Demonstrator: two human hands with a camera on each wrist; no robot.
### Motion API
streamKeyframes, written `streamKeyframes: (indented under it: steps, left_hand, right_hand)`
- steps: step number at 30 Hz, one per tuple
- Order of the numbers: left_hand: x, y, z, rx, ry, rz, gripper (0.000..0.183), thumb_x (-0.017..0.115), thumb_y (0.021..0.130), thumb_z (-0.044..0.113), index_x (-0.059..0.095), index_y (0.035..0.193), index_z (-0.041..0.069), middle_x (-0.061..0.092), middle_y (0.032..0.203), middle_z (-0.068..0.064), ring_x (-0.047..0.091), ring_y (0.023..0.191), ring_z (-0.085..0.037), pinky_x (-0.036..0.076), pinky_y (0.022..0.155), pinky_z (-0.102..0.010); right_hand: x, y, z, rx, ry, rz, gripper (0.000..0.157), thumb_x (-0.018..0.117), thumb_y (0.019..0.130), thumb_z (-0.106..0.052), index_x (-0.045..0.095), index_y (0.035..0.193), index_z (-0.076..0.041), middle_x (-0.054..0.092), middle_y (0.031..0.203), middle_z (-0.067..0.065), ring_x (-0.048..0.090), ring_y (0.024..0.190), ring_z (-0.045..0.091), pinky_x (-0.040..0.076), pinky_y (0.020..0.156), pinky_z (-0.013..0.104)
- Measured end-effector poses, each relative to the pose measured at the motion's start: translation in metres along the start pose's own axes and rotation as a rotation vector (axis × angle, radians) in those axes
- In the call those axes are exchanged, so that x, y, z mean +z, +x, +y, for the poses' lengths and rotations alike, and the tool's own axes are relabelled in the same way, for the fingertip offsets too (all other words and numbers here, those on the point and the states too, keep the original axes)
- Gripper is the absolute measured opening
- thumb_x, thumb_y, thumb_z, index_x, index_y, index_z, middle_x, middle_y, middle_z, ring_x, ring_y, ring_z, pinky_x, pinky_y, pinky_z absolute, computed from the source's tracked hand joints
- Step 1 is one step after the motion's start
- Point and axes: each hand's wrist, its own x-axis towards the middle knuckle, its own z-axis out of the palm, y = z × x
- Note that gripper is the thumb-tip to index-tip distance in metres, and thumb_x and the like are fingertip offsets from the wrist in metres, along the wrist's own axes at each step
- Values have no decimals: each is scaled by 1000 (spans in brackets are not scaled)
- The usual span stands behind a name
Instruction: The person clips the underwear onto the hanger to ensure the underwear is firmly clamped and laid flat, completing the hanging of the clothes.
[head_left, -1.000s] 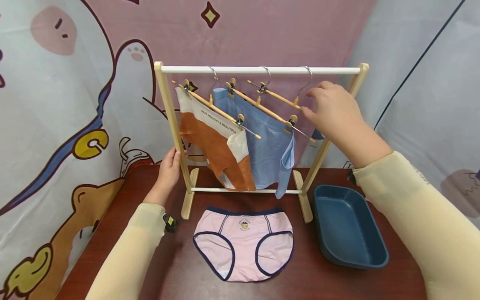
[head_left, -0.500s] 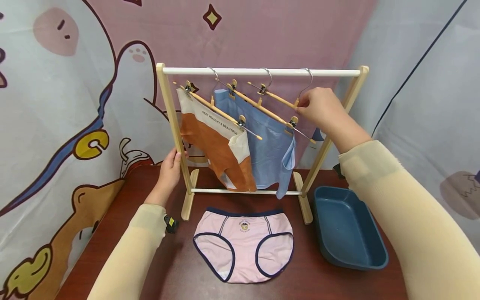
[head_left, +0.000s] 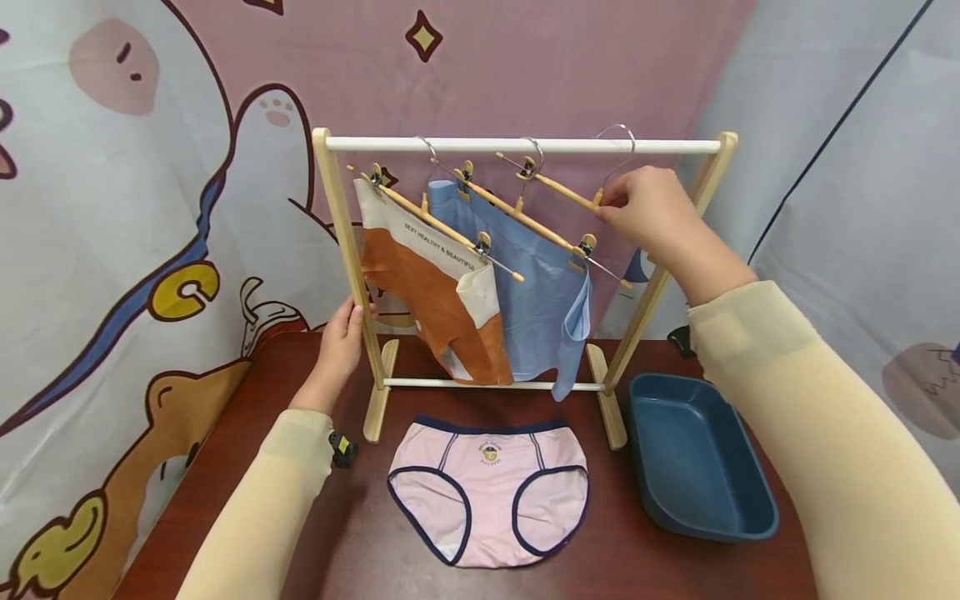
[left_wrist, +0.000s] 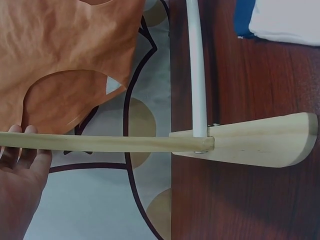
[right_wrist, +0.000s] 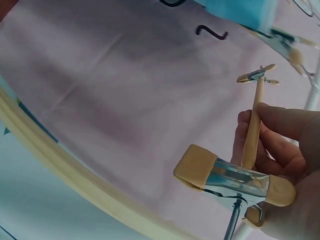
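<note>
My left hand (head_left: 341,342) grips the left wooden post of a small clothes rack (head_left: 345,225); in the left wrist view, its fingers (left_wrist: 30,145) are at that post. High on the right, my right hand (head_left: 651,204) pinches the bar of a bare clip hanger (head_left: 566,193). The hanger's hook rises a little above the white rail. The right wrist view shows the thumb and fingers around this bar, with a clip (right_wrist: 235,177) close to the camera. Orange-and-white underpants (head_left: 431,292) and blue underpants (head_left: 536,300) hang from two other clip hangers.
Pink underpants (head_left: 491,492) with navy trim lie flat on the dark red table (head_left: 345,550) before the rack. A blue plastic basin (head_left: 697,454) stands to the right of the rack. Behind hangs a cartoon-printed cloth (head_left: 585,67).
My right hand moved left to the bare hanger, took hold of its bar and raised it slightly, lifting the hook off the rail. My left hand stayed on the post.
</note>
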Motion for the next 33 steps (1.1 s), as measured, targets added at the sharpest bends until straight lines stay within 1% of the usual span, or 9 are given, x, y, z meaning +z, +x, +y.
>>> streamKeyframes:
  steps: [4,7,9,14,17,21,25,28,33]
  left_hand:
    - [3,6,-21,6,10,14,39,32,104,17,45,131,-7,58,117,-32,54,113,-44,43,95,-53]
    - [4,12,-38,3,14,23,41,32,104,24,48,130,-4,59,116,-29,56,113,-41,43,95,-51]
    - [4,12,-38,0,14,25,41,33,103,26,49,127,-3,59,116,-29,56,112,-40,43,95,-50]
    - [3,11,-37,-13,10,23,41,34,103,27,50,127,-2,60,116,-28,56,112,-39,43,95,-50]
    - [1,10,-33,-8,7,16,41,34,103,25,49,129,-3,59,117,-29,56,113,-40,43,95,-51]
    - [-1,5,-18,13,-12,3,37,32,104,14,47,128,-9,56,117,-34,54,112,-46,42,95,-55]
    - [-1,1,-3,10,-4,-1,36,32,103,9,45,129,-12,55,117,-36,53,112,-48,42,95,-55]
    - [-1,1,-1,-6,4,0,36,33,103,11,45,130,-11,55,118,-36,53,113,-47,42,95,-54]
    - [-2,0,-1,-11,-5,-9,36,34,103,11,45,130,-10,54,120,-35,53,115,-47,41,97,-55]
  right_hand:
    - [-8,-4,0,-7,-2,7,22,61,90,-19,71,95,0,69,91,17,57,83,26,42,66,32]
    - [-10,-8,3,-17,-9,11,23,62,90,-21,71,95,-1,69,90,17,57,83,26,41,66,33]
    - [-11,-11,5,-15,-1,6,24,62,90,-22,71,96,-1,68,91,17,57,83,27,41,66,33]
    - [-9,-20,14,-9,31,3,25,62,91,-22,70,97,1,67,92,19,57,84,27,41,66,32]
    - [-8,-26,20,4,40,5,24,61,91,-20,70,98,0,67,93,19,56,83,27,41,65,31]
    - [-1,-37,31,18,49,-8,24,61,91,-20,70,101,0,66,93,19,55,79,27,42,60,30]
    - [14,-49,44,23,53,-22,24,63,91,-20,70,101,1,67,90,19,54,76,28,42,56,30]
    - [28,-57,54,28,39,-33,23,63,90,-17,69,100,2,68,89,20,56,76,28,41,56,30]
    - [56,-71,72,45,21,-74,23,64,89,-16,69,99,4,67,88,21,57,71,26,43,54,28]
